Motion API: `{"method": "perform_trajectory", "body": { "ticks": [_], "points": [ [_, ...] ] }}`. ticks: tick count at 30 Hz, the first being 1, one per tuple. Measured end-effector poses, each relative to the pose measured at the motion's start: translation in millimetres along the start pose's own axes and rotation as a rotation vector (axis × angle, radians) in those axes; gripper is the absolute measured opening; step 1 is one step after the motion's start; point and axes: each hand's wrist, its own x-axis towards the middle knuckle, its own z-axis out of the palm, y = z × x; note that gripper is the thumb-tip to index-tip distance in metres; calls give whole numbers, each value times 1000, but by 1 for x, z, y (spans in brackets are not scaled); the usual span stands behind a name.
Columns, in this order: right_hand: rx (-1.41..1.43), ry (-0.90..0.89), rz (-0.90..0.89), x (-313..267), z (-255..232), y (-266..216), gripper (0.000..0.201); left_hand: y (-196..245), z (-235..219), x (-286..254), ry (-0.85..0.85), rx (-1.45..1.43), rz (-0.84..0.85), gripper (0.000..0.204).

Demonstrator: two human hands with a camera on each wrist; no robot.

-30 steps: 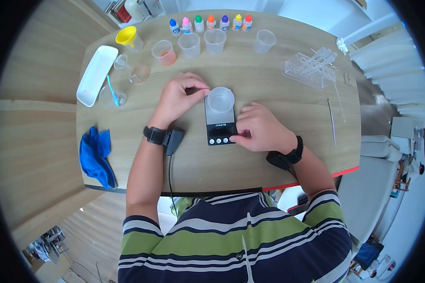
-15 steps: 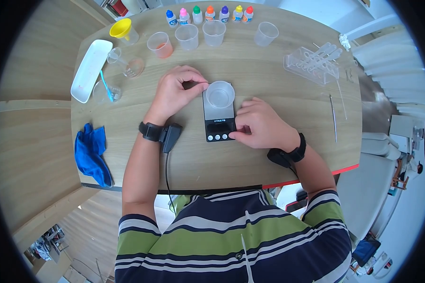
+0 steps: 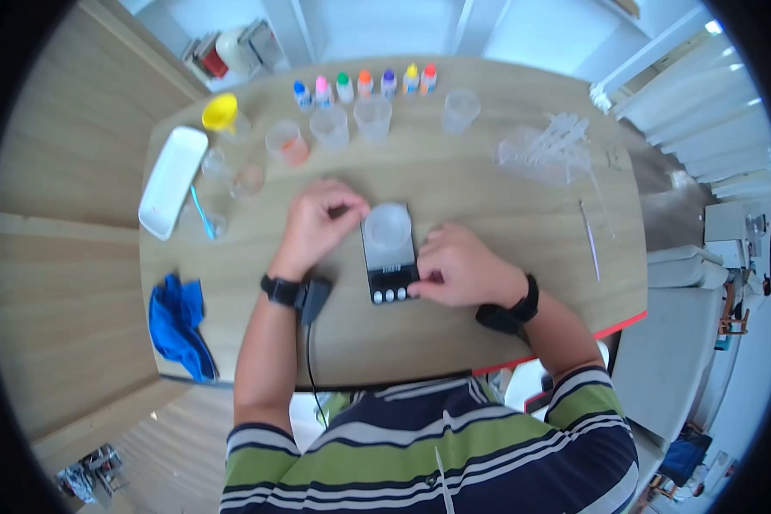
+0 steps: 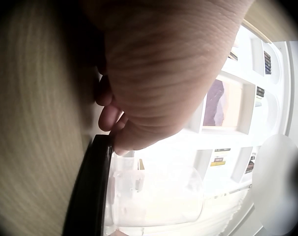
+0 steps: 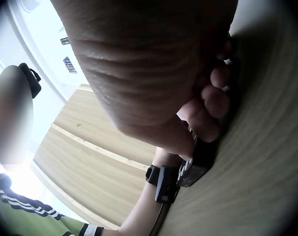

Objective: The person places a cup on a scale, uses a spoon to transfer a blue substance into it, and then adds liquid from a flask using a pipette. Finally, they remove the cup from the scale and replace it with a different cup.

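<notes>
the shirt (image 3: pixel 488 437) is striped in navy, green and pale grey. the table (image 3: pixel 488 193) is grained in light brown and partly edged in red. the scale (image 3: pixel 391 279) is framed in black, with a grey plate (image 3: pixel 385 259) and white buttons (image 3: pixel 391 295). the bottles (image 3: pixel 365 84) are capped in blue, pink, green, orange, purple, yellow and red. solid blue is shown by the cloth (image 3: pixel 176 330).

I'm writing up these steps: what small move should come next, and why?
I'd probably ease the left hand off the digital scale: the clear plastic cup already rests on top, and contact beside it could disturb a reading. The right hand grips the near end.
</notes>
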Motion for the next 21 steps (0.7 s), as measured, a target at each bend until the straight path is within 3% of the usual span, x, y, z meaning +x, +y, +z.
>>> {"method": "perform_trajectory", "body": {
  "ticks": [4, 21],
  "points": [
    [-69, 42, -56, 0, 0, -3, 30, 1, -1, 1, 20, 60, 110, 7],
    [-10, 3, -36, -1, 0, 1, 36, 3, -3, -1, -2, 122, 88, 13]
  ]
}}
